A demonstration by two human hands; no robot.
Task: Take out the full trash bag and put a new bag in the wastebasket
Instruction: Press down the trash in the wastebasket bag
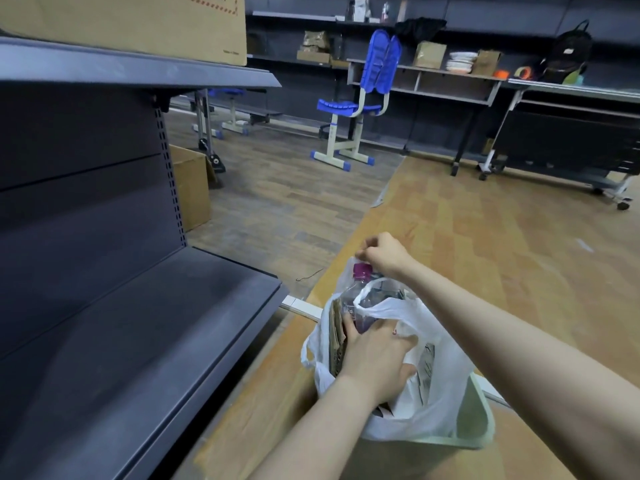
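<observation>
From the head view, the white trash bag (440, 386) stood upright in the pale green wastebasket (479, 427) on the floor (502, 237), its long axis vertical and its mouth opening upward. A clear bottle (360, 296) with a purple cap leaned inside it, cap pointing up and away, beside flattened cardboard (337, 337). The left hand (372, 358) reached into the bag's mouth, fingers spread and relaxed, resting against the bottle and the bag's near handle. The right hand (382, 252) was held higher, fingers curled together, pinching the far handle of the bag. A dark shelf unit (138, 323) stood just left.
</observation>
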